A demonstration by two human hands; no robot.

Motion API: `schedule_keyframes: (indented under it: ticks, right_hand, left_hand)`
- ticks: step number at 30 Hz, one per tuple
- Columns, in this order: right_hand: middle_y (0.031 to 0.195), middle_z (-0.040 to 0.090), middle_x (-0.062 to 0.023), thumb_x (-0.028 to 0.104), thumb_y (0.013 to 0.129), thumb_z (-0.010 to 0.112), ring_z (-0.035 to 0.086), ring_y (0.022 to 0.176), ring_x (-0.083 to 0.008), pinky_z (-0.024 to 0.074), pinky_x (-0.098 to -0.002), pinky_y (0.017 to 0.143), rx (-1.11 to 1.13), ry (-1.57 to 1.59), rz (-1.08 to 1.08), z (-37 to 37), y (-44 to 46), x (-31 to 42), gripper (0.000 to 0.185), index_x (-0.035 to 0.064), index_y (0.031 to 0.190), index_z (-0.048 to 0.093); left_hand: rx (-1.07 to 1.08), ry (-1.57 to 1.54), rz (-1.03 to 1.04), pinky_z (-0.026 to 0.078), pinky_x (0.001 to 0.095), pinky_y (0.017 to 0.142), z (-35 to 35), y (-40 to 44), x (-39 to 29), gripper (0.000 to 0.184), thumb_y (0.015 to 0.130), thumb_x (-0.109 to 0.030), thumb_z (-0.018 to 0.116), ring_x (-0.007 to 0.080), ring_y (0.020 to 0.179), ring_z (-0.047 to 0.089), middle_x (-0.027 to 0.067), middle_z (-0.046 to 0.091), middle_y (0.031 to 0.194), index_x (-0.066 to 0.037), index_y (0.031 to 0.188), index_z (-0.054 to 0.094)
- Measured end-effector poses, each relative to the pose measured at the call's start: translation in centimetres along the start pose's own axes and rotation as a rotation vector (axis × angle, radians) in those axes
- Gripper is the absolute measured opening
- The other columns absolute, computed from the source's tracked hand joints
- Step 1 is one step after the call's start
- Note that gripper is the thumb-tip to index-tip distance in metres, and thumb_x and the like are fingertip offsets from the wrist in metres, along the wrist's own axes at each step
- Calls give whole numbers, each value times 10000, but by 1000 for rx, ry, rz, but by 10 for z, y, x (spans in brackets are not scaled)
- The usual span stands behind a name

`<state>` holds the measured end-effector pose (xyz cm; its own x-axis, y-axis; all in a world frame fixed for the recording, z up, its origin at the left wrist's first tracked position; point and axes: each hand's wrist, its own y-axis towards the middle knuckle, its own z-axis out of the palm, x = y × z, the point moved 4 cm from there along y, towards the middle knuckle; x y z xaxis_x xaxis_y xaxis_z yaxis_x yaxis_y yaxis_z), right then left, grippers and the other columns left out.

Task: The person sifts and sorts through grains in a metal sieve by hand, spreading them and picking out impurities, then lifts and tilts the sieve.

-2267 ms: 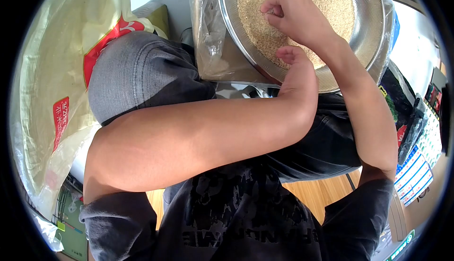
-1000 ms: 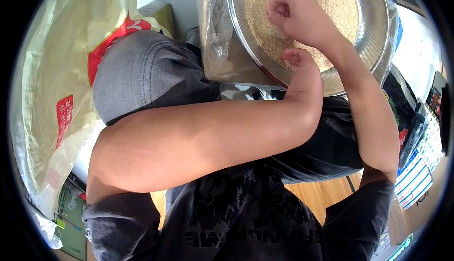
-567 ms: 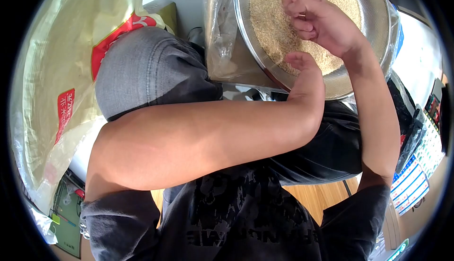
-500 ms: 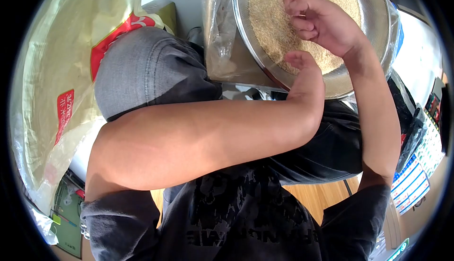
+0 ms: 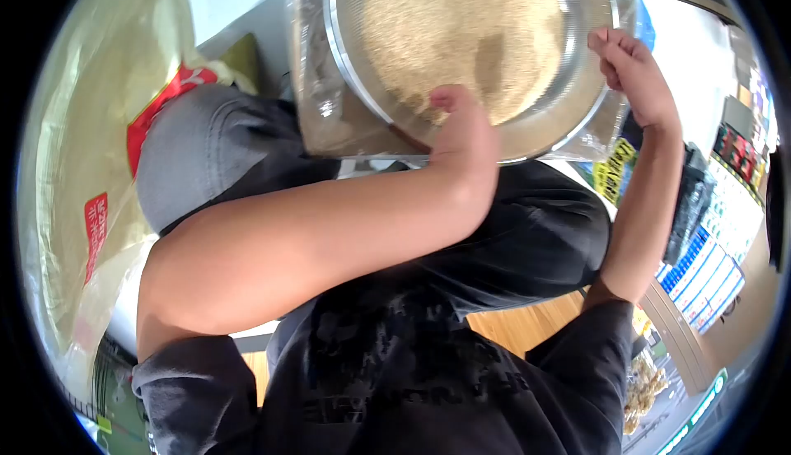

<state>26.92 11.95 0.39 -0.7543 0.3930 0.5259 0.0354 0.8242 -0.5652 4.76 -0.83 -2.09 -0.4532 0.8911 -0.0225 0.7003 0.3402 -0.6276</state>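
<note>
A round metal mesh sieve [image 5: 350, 72] holds a wide layer of pale tan grain [image 5: 445, 27]. My left hand [image 5: 468, 130] is bent in over the sieve's near rim, with curled fingers close to the grain's edge. It is blurred, and anything inside those fingers is hidden. At the right rim is my right hand [image 5: 634, 72], its thumb and fingertips pinched together. Whatever it may hold is too small to make out, and I cannot tell whether it touches the rim. Clear plastic [image 5: 317, 101] shows under and around the sieve.
To the left stands a large yellowish plastic sack [image 5: 74, 134] with red printed patches, beside my grey-clad knee [image 5: 185, 146]. My other leg [image 5: 544, 233] is just below the sieve. A black plastic bag [image 5: 690, 208] and blue-and-white sheets [image 5: 700, 282] are at the right.
My right hand has moved from over the grain out to the right rim, fingers now pinched. The left hand stays near the grain's lower edge. The whole view has shifted, placing the sieve farther left.
</note>
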Motion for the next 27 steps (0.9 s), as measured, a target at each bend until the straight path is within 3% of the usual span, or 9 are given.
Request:
schedule_keyframes:
  ticks: [5, 6, 11, 13, 14, 18, 20, 25, 27]
  right_hand:
    - [730, 541, 69, 279, 958, 666, 437, 648, -57, 366, -257, 596, -121, -48, 212, -37, -37, -65, 267, 52, 1076, 740]
    - [647, 452, 93, 229, 978, 662, 367, 560, -27, 281, -235, 517, -167, -24, 225, -37, -40, -76, 183, 60, 1014, 721]
    - [617, 478, 46, 198, 945, 632, 407, 536, -64, 298, -254, 502, -257, -205, 266, -49, -50, -96, 257, -2, 1048, 754]
    - [815, 684, -119, 264, 904, 618, 621, 779, -216, 496, -352, 782, -229, -260, 328, -54, -49, -101, 364, -8, 1088, 773]
    - [831, 694, -139, 275, 895, 606, 638, 800, -241, 503, -358, 810, -214, -273, 322, -56, -48, -104, 381, 0, 1093, 779]
    - [829, 694, -137, 266, 895, 603, 638, 804, -245, 506, -355, 818, -237, -278, 308, -55, -47, -97, 370, 1, 1079, 785]
    - [625, 474, 37, 198, 942, 609, 402, 536, -74, 318, -267, 497, -282, -238, 268, -54, -43, -98, 268, 6, 1045, 765]
    - [658, 485, 55, 206, 1028, 560, 389, 573, -48, 310, -258, 524, -321, -186, -4, -37, -33, -56, 255, 25, 1062, 737]
    - [905, 699, -27, 205, 1006, 586, 597, 746, -92, 496, -260, 697, -50, 58, -76, -10, -26, -31, 260, 22, 1119, 734]
  left_hand:
    - [-31, -8, -20, 471, 477, 951, 2, 7, -4, 336, 931, -220, 640, 295, 1092, 671, 133, 702, 1163, -78, 1222, 728]
    - [-60, -22, -53, 470, 474, 945, 2, 7, -4, 320, 932, -216, 638, 293, 1087, 673, 128, 703, 1151, -82, 1207, 731]
    - [-58, 49, -87, 463, 465, 947, 5, 5, -5, 325, 952, -223, 615, 279, 1086, 669, 104, 691, 1175, -97, 1239, 701]
    - [-61, 11, -77, 461, 463, 947, 10, 11, -5, 335, 946, -221, 626, 276, 1091, 666, 101, 689, 1182, -97, 1250, 695]
    - [-59, -39, -71, 459, 461, 946, 12, 14, -5, 346, 940, -220, 637, 273, 1096, 663, 98, 687, 1189, -97, 1261, 688]
    - [-18, -38, -61, 457, 458, 941, 8, 11, -2, 349, 930, -215, 653, 272, 1099, 659, 102, 686, 1188, -92, 1254, 697]
    - [-33, -28, -58, 456, 458, 936, 4, 8, -2, 329, 931, -211, 651, 274, 1091, 660, 115, 688, 1189, -88, 1228, 718]
    - [-25, 5, -54, 463, 468, 930, 5, 6, -4, 298, 932, -206, 649, 282, 1084, 668, 134, 708, 1153, -84, 1188, 741]
    - [-42, -1, -51, 468, 471, 926, 7, 7, -5, 287, 932, -200, 649, 287, 1081, 674, 138, 719, 1130, -84, 1176, 744]
